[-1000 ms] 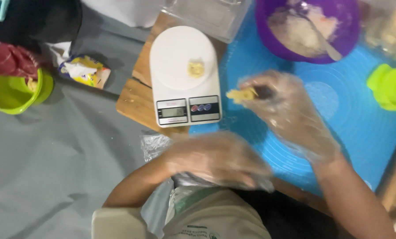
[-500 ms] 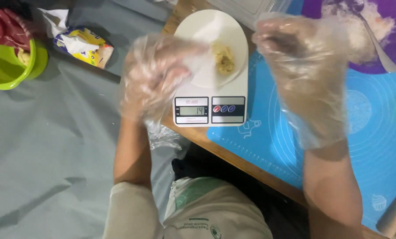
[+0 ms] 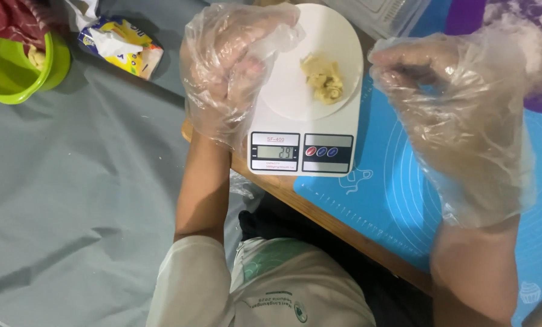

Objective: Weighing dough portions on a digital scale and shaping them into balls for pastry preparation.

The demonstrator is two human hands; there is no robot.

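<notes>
A white kitchen scale (image 3: 304, 142) stands on the wooden board's near edge, with a small lump of pale yellow dough (image 3: 323, 79) on its round platform. My left hand (image 3: 231, 66), in a loose clear plastic glove, hovers over the scale's left side, fingers curled, holding nothing that I can see. My right hand (image 3: 455, 115), also gloved, hangs to the right of the scale above the blue silicone mat (image 3: 398, 200); its fingertips are pinched together, and whether any dough is between them is hidden.
A purple bowl (image 3: 525, 72) with dough sits behind my right hand. A green bowl (image 3: 16, 72) and a yellow-and-white wrapper (image 3: 122, 42) lie on the grey cloth (image 3: 71, 200) at left. A clear plastic container (image 3: 380, 15) stands behind the scale.
The dough on the scale has grown from a tiny piece to a bigger lump. Both hands have come up to either side of the scale, and the view has closed in on it.
</notes>
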